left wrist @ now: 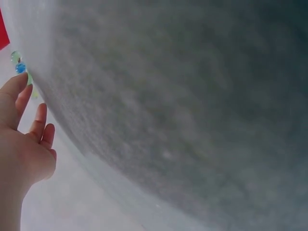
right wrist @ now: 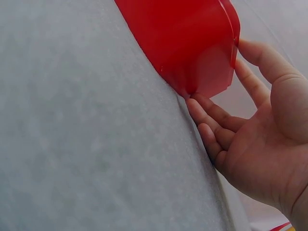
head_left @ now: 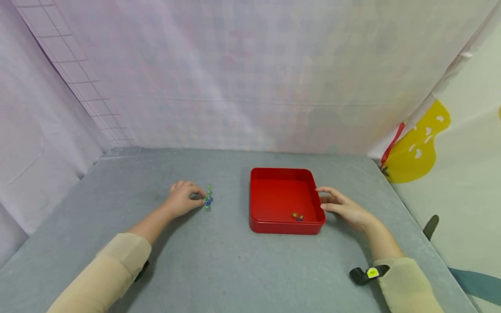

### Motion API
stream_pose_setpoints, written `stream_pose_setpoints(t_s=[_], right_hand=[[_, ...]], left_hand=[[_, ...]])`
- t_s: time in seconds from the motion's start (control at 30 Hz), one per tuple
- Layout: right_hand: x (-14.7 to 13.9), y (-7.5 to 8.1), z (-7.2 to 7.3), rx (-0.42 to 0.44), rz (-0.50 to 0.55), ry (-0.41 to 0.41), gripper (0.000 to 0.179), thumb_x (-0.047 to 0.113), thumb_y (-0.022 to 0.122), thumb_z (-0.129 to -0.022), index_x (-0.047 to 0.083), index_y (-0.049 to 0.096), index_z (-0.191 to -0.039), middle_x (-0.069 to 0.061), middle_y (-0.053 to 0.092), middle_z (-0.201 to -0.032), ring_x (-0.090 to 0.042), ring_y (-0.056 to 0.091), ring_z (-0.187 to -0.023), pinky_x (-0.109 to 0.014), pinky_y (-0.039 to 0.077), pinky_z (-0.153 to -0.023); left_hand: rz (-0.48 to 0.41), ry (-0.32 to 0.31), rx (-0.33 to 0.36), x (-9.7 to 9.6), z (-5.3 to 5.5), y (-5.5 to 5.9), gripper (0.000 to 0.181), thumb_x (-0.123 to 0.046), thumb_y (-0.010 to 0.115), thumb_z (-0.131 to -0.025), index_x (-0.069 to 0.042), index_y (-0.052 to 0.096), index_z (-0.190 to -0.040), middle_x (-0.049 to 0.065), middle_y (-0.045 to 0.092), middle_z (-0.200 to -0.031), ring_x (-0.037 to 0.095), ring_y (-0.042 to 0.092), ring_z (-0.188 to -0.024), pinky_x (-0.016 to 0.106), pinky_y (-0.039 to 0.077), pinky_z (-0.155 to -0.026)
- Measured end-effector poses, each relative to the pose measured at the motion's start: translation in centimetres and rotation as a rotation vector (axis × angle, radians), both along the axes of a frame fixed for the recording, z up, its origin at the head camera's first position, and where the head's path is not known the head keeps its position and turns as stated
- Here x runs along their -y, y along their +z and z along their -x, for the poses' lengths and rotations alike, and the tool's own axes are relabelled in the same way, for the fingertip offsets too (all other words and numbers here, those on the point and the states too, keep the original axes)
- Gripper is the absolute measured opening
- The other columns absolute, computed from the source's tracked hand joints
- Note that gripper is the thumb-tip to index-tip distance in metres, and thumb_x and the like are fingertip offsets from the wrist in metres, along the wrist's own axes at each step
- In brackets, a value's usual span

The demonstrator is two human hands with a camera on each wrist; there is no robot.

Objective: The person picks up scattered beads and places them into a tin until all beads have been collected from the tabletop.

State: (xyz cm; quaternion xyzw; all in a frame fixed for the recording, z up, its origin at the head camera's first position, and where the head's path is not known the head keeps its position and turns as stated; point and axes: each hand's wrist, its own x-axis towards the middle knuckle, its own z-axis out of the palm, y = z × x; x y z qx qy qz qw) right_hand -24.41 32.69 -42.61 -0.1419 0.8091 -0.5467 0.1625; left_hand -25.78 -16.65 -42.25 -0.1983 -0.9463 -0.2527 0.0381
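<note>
Several small glass marbles [head_left: 208,201], green and blue, lie in a short cluster on the left part of the grey table. My left hand [head_left: 185,198] reaches in from their left, thumb and index fingertips right at the marbles. In the left wrist view, the thumb tip overlaps a green marble beside a blue marble [left wrist: 20,68]; I cannot tell whether the fingertips pinch one. A square red tray [head_left: 287,228] sits right of the cluster, with a few marbles [head_left: 295,215] in its near right corner. Against its right wall, my right hand [head_left: 346,209] rests extended fingertips.
The grey table [head_left: 227,269] runs back to a pale patterned curtain [head_left: 242,87]. White cloth [head_left: 39,143] hangs at the left, and a sheet with a yellow print [head_left: 416,158] at the right. A black wrist camera [head_left: 362,276] stands out from the right sleeve.
</note>
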Motion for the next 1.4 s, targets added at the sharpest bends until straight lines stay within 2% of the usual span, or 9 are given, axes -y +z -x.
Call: stream_pose_setpoints(t_s=[0.53, 0.87, 1.23, 1.4], right_hand=[[0.0, 0.0, 0.0, 0.003, -0.003, 0.004, 0.054, 0.021, 0.057, -0.097, 0.008, 0.033, -0.144, -0.026, 0.041, -0.138, -0.040, 0.037, -0.126, -0.058, 0.026, -0.102], [-0.1, 0.0, 0.0, -0.004, -0.017, 0.005, 0.054, 0.023, 0.056, -0.097, 0.008, 0.033, -0.144, -0.026, 0.041, -0.138, -0.040, 0.038, -0.125, -0.060, 0.028, -0.101], [-0.1, 0.0, 0.1, -0.004, -0.011, 0.003, 0.054, 0.023, 0.056, -0.097, 0.008, 0.033, -0.144, -0.026, 0.043, -0.137, -0.039, 0.039, -0.125, -0.057, 0.028, -0.101], [-0.1, -0.1, 0.1, -0.008, -0.010, 0.003, 0.054, 0.022, 0.057, -0.097, 0.008, 0.033, -0.143, -0.026, 0.044, -0.136, -0.039, 0.040, -0.124, -0.057, 0.030, -0.101]], left_hand=[[0.016, -0.003, -0.007, -0.1, 0.1, -0.3, 0.014, -0.022, 0.075, -0.083, -0.014, 0.073, -0.094, 0.004, 0.058, -0.099, 0.029, 0.046, -0.100, 0.055, 0.022, -0.097], [-0.044, 0.004, -0.033, 0.2, 0.0, 0.0, 0.016, -0.021, 0.075, -0.082, -0.010, 0.073, -0.094, 0.009, 0.060, -0.101, 0.032, 0.046, -0.100, 0.056, 0.020, -0.097], [-0.106, 0.014, -0.046, 0.6, -0.1, 0.7, 0.018, -0.019, 0.075, -0.083, -0.008, 0.073, -0.098, 0.011, 0.059, -0.099, 0.034, 0.046, -0.099, 0.057, 0.021, -0.093], [-0.132, 0.042, -0.039, 0.9, -0.3, 1.4, 0.018, -0.019, 0.075, -0.084, -0.008, 0.073, -0.098, 0.014, 0.061, -0.105, 0.037, 0.046, -0.106, 0.059, 0.019, -0.096]])
